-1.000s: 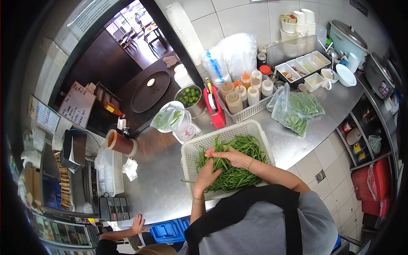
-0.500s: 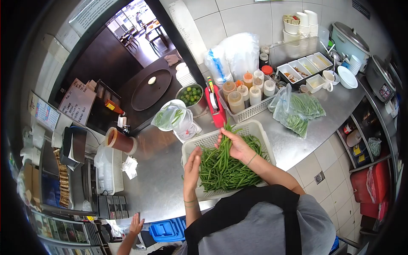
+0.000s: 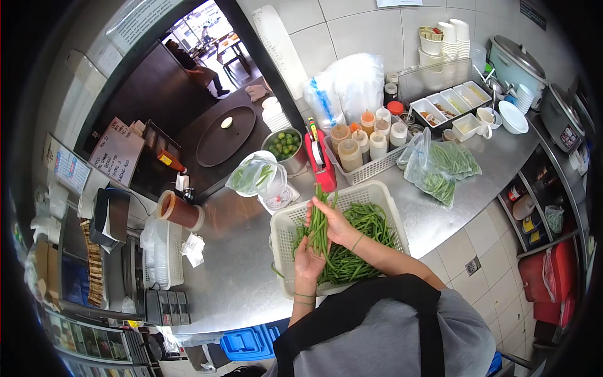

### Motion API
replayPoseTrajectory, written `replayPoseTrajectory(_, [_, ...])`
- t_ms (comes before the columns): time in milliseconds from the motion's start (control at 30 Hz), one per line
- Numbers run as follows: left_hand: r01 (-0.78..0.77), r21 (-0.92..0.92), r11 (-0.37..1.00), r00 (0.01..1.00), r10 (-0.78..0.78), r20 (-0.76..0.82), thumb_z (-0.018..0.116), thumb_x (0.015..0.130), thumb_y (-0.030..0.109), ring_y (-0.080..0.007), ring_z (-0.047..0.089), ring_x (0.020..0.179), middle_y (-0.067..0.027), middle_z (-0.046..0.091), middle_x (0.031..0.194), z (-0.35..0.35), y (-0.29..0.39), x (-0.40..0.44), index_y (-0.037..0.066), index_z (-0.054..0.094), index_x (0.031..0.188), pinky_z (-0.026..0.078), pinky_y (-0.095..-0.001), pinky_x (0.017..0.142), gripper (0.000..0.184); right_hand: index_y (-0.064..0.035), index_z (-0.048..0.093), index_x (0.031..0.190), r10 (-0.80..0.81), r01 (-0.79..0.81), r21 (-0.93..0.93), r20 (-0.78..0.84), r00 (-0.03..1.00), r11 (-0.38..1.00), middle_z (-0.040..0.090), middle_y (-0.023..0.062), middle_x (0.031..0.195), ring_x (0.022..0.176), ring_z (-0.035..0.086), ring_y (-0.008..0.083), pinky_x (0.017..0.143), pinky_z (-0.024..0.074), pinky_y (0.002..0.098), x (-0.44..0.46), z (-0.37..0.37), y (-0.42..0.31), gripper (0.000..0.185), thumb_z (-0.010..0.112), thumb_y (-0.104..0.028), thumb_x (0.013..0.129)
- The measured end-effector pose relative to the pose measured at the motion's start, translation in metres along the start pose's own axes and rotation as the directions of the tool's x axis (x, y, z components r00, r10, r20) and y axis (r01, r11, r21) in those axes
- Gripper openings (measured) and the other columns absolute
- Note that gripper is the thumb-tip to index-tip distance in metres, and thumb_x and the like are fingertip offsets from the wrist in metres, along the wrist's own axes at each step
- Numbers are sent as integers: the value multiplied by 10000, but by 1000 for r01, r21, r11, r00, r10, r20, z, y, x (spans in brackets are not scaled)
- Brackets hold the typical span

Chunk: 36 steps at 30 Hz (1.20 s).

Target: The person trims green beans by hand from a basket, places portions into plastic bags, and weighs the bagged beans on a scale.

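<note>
A bunch of green beans (image 3: 319,227) is held between my two hands above a white plastic basket (image 3: 284,276). My right hand (image 3: 336,225) grips the bunch from the right, near its upper part. Cupped around the lower end is my left hand (image 3: 308,261), its fingers curled up against the beans. Under and beside the hands, a heap of loose green beans (image 3: 355,261) fills much of the basket. One stray bean (image 3: 277,271) lies across the basket's left rim. Just behind the basket, an open plastic bag with beans (image 3: 251,177) sits on a small kitchen scale (image 3: 280,198).
A red tape dispenser (image 3: 321,164) stands behind the basket, beside a pot of small green limes (image 3: 282,144). Sauce bottles fill a white crate (image 3: 370,171). Filled bags of beans (image 3: 440,164) lie to the right. A brown-red container (image 3: 180,210) stands left.
My left hand has moved right and closed round the lower end of the bunch. My right hand has shifted slightly left and down. Another person's hand at the lower left has gone from view.
</note>
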<state>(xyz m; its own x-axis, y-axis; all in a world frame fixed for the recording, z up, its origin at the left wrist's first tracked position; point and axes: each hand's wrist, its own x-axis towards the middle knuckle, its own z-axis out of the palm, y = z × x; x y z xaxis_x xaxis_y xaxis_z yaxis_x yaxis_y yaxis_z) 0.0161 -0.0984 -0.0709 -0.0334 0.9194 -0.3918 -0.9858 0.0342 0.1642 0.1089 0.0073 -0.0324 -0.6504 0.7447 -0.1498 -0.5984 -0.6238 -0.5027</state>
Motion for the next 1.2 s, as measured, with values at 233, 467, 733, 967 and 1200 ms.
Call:
replayPoseTrajectory(233, [3,-24,1000,998,-2,67,297,986,273,-286,513,1125,-173,526,1227,-6,9,2,-17,448,1233,382,-408,1010,409,-37,538,1091,-92,126,-152,215,972,980,588,56,868,807,564,150,772,465,276,-8,-1,1,376,507,-372,923])
replayPoseTrajectory(467, [-65,-7,998,998,65,-9,295,987,271,-261,514,1127,-157,536,1218,-11,14,7,-16,428,1268,392,-379,997,423,-21,519,1141,-188,231,-227,198,962,946,581,57,894,813,555,139,752,459,263,-14,11,4,342,629,-172,854])
replayPoseTrajectory(733, [-336,697,634,933,325,154,472,941,249,-220,496,1134,-96,471,1301,33,2,-20,13,442,1288,373,-368,987,421,-24,571,958,-81,78,-30,-145,986,997,582,44,765,660,562,141,628,494,285,0,-19,11,164,636,-34,808])
replayPoseTrajectory(967, [5,865,-501,464,767,442,590,836,94,-239,577,823,-111,589,942,1,87,-90,36,598,1010,476,-346,755,184,-83,543,925,59,-15,219,-198,978,976,544,46,711,642,557,168,656,508,378,5,-27,-1,102,611,-84,849])
replayPoseTrajectory(1200, [369,683,-631,707,667,235,698,702,142,-315,575,791,-147,574,805,-152,86,-112,70,621,848,470,-415,712,180,-77,562,896,126,-81,246,-173,977,966,550,30,685,604,553,157,608,483,341,7,-29,7,112,645,-108,828])
